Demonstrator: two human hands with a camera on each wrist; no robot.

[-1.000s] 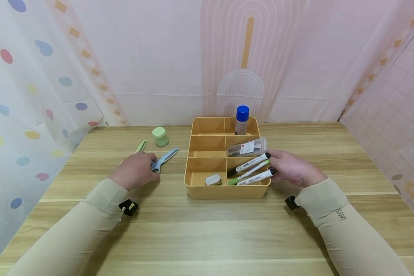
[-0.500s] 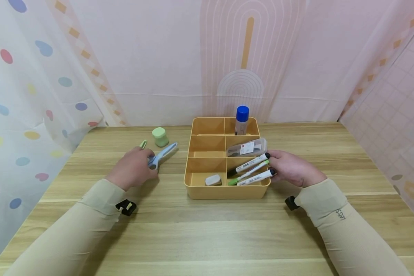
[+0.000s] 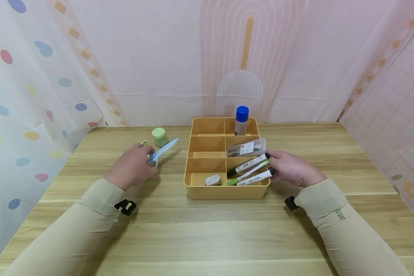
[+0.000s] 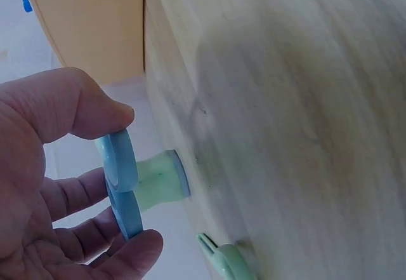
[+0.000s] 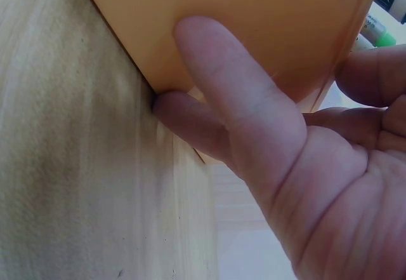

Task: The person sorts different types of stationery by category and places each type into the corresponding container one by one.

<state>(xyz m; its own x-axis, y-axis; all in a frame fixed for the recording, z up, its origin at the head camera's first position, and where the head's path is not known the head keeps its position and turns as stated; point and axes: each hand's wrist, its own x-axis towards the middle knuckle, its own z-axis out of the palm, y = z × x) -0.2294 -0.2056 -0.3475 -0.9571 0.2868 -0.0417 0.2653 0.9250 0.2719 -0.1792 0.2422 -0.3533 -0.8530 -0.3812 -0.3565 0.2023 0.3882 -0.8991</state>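
My left hand (image 3: 132, 165) holds light blue scissors (image 3: 163, 150) by the handle end, blades pointing to the back right. In the left wrist view, thumb and fingertips pinch the blue handles (image 4: 120, 159). Just beyond the hand is a light green, waisted, jar-shaped thing (image 3: 160, 137). A slim light green thing with a slot (image 4: 225, 258) lies close by, mostly hidden by the hand in the head view. My right hand (image 3: 294, 168) rests against the right outer wall of a yellow-orange organizer box (image 3: 227, 191), its fingers extended along the wall (image 5: 273, 13).
The box has several compartments. A blue-capped stick (image 3: 241, 120) stands at its back right, a clear case (image 3: 247, 148) in the middle right, markers (image 3: 257, 178) at the front right, and a white eraser (image 3: 212, 179) at the front left. A patterned curtain (image 3: 151, 61) hangs behind the table.
My left hand has drawn slightly left, and the scissors have tilted, blades now raised further towards the back. The right hand and the box have stayed in place.
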